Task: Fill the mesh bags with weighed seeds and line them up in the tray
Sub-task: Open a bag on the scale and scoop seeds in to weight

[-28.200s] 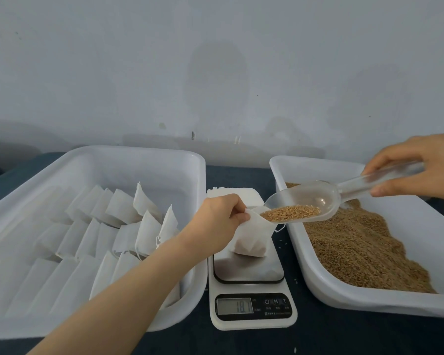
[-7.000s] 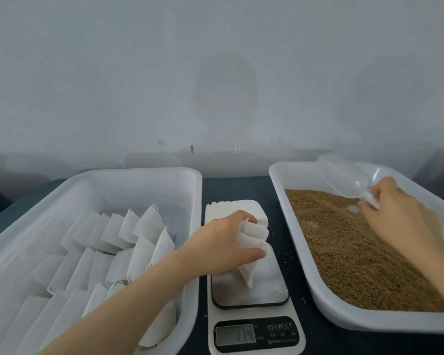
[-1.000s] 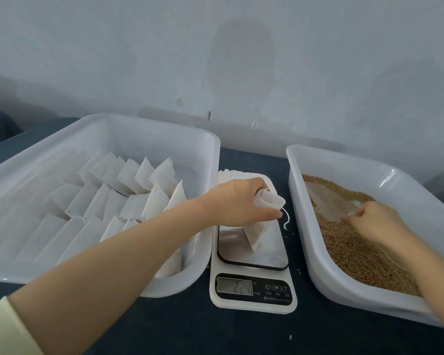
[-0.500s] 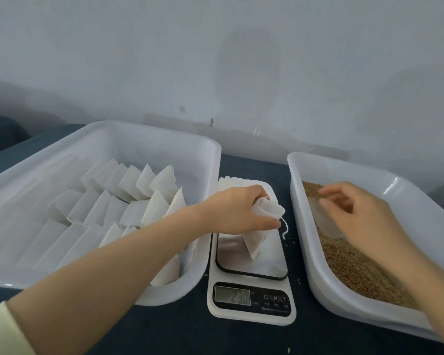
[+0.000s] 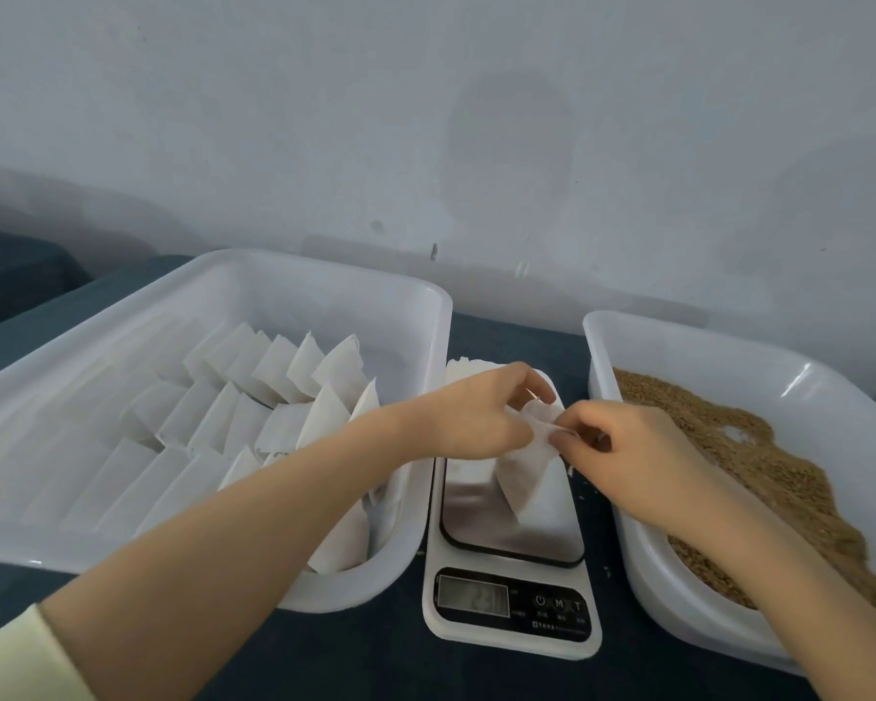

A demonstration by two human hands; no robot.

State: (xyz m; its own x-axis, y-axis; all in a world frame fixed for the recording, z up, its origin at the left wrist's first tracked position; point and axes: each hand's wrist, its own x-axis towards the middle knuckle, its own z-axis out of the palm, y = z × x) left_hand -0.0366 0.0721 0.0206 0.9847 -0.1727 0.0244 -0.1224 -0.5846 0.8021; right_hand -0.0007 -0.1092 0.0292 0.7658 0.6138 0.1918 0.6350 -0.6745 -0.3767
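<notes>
A white mesh bag [image 5: 523, 473] stands on the steel plate of the kitchen scale [image 5: 507, 528], whose display shows digits I cannot read surely. My left hand [image 5: 481, 417] pinches the bag's top from the left. My right hand [image 5: 623, 442] pinches the same top edge from the right. Several filled white bags [image 5: 254, 412] lie in overlapping rows inside the left white tray [image 5: 416, 316]. Brown seeds [image 5: 759, 473] fill the right white tray [image 5: 643, 336]. The clear scoop [image 5: 737, 433] lies half buried in the seeds.
A stack of unfilled bags [image 5: 464, 369] sits behind the scale, partly hidden by my left hand. The dark blue tabletop [image 5: 507, 336] shows between the trays. A few loose seeds lie on it beside the scale. A pale wall rises right behind everything.
My right hand let go of the scoop in the seed tray, moved left and took hold of the bag's top. My left hand kept its hold on the bag.
</notes>
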